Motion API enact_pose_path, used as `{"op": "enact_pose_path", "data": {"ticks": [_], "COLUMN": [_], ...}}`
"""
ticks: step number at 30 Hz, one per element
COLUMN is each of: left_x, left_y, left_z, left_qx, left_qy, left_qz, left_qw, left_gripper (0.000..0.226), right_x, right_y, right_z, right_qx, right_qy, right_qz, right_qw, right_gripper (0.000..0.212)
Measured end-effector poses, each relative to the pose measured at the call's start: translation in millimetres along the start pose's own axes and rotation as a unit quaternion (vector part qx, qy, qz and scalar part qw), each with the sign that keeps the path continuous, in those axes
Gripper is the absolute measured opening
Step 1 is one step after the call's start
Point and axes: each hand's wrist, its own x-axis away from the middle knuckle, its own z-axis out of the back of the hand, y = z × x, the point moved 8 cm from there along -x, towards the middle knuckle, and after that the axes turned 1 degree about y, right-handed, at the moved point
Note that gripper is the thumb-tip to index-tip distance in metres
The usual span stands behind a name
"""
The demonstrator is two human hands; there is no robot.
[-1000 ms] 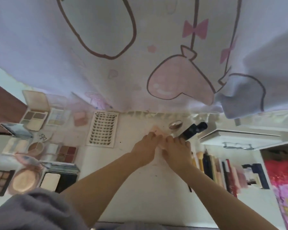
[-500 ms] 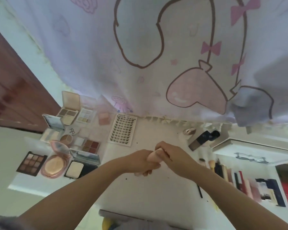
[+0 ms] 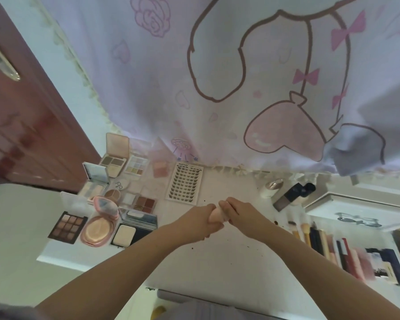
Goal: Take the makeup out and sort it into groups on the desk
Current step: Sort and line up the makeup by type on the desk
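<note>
Nearest to us, both forearms reach out over the white counter (image 3: pixel 217 269) and meet at its middle. Our left hand (image 3: pixel 200 224) is curled around the lower part of a small peach-pink makeup item (image 3: pixel 215 215), perhaps a sponge or a soft tube; we cannot tell which. Our right hand (image 3: pixel 239 212) closes its fingers over the upper end of that same item, so both hands are clamped on it just above the counter, touching each other. We judge the two-handed hold serves to twist, open or inspect the item before it goes to a group, though the frame does not settle that.

To the left lie the flat compacts: a brown eyeshadow palette (image 3: pixel 67 227) at the counter's edge, a round pink compact (image 3: pixel 98 229) beside it with its lid up, a pale powder pan (image 3: pixel 124 235), and more opened palettes behind them. They seem gathered by shape. To the right a row of brushes and sticks (image 3: pixel 328 243) lies side by side, apparently the long, thin group.

Farther back, a lash tray (image 3: pixel 185 184) sits between the palettes and the open middle. A dark bottle (image 3: pixel 293 195) lies tilted near a small pale jar (image 3: pixel 271 189), possibly a liquids group. Behind everything hangs a cartoon-printed curtain (image 3: pixel 217 77), with a reddish door (image 3: pixel 21 135) far left.
</note>
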Motion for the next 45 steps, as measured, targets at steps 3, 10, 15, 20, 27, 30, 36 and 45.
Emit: {"op": "enact_pose_path", "data": {"ticks": [3, 10, 15, 20, 27, 30, 36, 45], "left_x": [-3.9, -7.7, -7.2, 4.0, -8.2, -8.3, -3.5, -48.7], "left_y": [5.0, 19.5, 18.8, 23.5, 26.6, 21.7, 4.5, -33.6], "left_z": [6.8, 20.9, 20.1, 23.5, 25.2, 23.7, 30.4, 46.4], "left_qx": [-0.078, -0.242, 0.005, 0.165, -0.017, 0.046, 0.295, 0.313], "left_qy": [0.036, 0.083, -0.049, -0.135, -0.088, -0.109, -0.119, 0.116], "left_qz": [-0.017, -0.057, -0.013, -0.010, -0.015, 0.001, 0.031, 0.086], "left_qw": [0.996, 0.965, 0.999, 0.977, 0.996, 0.993, 0.948, 0.939], "left_gripper": [0.030, 0.034, 0.029, 0.031, 0.028, 0.031, 0.028, 0.028], "right_x": [1.0, 2.1, -1.8, -1.3, -5.9, -9.7, -11.6, -21.0], "right_y": [0.2, 7.8, -9.4, -23.8, -9.3, -11.1, 13.6, 68.2], "right_z": [5.9, 12.9, 33.0, 51.9, 39.0, 46.5, 66.4, 24.2], "right_qx": [-0.036, -0.241, -0.142, -0.137, -0.130, -0.107, -0.251, -0.433], "right_qy": [-0.009, -0.105, -0.087, -0.085, -0.122, -0.093, -0.019, 0.055], "right_qz": [-0.021, -0.121, -0.017, 0.059, -0.085, -0.043, -0.076, -0.199], "right_qw": [0.999, 0.957, 0.986, 0.985, 0.980, 0.989, 0.965, 0.877], "right_gripper": [0.038, 0.033, 0.018, 0.025, 0.036, 0.018, 0.022, 0.019]}}
